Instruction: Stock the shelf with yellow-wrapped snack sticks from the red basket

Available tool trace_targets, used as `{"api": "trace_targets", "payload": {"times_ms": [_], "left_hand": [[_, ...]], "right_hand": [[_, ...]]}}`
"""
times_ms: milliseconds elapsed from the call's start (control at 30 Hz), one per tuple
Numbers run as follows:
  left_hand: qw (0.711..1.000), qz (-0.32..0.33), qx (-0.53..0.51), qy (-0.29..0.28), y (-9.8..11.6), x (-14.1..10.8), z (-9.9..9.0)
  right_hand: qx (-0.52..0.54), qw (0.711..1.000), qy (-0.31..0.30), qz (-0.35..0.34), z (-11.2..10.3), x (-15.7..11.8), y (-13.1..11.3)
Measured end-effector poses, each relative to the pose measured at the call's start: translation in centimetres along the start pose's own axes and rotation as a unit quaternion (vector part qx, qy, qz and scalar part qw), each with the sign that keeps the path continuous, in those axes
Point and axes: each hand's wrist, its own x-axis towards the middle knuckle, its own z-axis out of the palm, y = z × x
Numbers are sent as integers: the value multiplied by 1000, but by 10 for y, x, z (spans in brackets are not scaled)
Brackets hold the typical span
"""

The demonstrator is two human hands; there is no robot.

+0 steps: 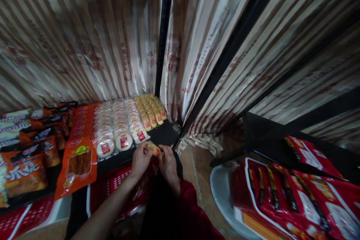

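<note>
A small yellow snack packet (153, 149) with a red and orange label is pinched between my two hands, just in front of the shelf. My left hand (141, 157) grips its left end, and my right hand (168, 161) has hold of the right end. Beyond them, rows of similar yellow packets (150, 110) stand at the shelf's right end. Beside these lie rows of round white cakes (123, 138) in clear wrappers with red labels. Part of the held packet is hidden by my fingers.
The black shelf (161, 133) also bears a long orange snack bag (81, 150) and orange-black bags (25, 168) at left. A red basket (109, 187) sits beneath. Black posts (165, 26) rise before striped curtains (84, 26). Red packages (303, 198) fill a container at right.
</note>
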Motion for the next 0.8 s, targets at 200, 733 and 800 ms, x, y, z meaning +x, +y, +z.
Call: {"api": "trace_targets", "payload": {"times_ms": [200, 733, 800], "left_hand": [[999, 19, 36, 12, 21, 19, 4], [998, 58, 28, -5, 40, 58, 39], [998, 58, 30, -11, 39, 62, 43]], "right_hand": [[27, 999, -5, -27, -6, 10, -2], [-84, 993, 60, -61, -9, 53, 17], [-90, 991, 73, -63, -6, 56, 21]]}}
